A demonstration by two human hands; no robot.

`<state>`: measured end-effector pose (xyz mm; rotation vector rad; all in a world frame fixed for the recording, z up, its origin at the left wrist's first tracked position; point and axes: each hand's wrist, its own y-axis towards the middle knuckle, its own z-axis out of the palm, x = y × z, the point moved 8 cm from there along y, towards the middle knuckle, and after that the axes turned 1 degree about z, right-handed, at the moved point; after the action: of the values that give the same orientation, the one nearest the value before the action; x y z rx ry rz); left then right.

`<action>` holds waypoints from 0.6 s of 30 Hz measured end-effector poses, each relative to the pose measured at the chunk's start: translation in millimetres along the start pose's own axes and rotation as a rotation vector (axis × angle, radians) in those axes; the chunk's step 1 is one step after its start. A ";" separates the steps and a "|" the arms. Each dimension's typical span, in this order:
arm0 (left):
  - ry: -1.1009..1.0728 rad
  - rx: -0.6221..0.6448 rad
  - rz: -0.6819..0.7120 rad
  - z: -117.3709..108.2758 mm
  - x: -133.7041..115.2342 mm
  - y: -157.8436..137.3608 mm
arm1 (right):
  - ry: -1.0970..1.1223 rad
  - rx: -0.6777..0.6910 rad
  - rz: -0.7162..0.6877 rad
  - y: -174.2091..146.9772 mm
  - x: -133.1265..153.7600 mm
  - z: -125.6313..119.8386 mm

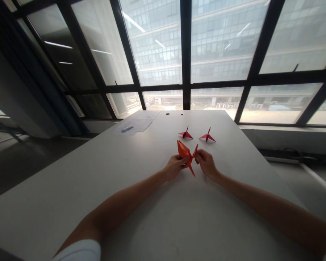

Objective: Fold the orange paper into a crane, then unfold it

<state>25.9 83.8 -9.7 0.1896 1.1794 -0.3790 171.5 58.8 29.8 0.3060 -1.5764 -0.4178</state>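
Note:
An orange origami crane (pixel 184 149) is held above the table between both hands. My left hand (pixel 176 166) is closed on its body from the left, the thumb lying over the paper. With the fingers bent, my right hand (pixel 205 162) pinches the narrow pointed part on the crane's right side. One wing stands up to the upper left and another point hangs toward me. Just beyond the hands, two red origami cranes (pixel 186 135) rest on the table, the right-hand red crane (pixel 207 137) a little apart from the other.
The white table (pixel 119 203) stretches away to a large window (pixel 152 47) with dark frames. Sheets of paper (pixel 141 125) lie at the far left, with a white marker-like object (pixel 127 128) on them. Two small round holes (pixel 167 114) show near the far edge.

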 end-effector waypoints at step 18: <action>-0.159 -0.069 0.067 -5.8 -8.2 1.9 | -0.288 0.179 -0.322 -16.0 28.8 15.1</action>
<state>18.9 89.1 -4.4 0.1356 1.0249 -0.2889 154.0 32.9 48.2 0.6666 -1.8567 -0.5895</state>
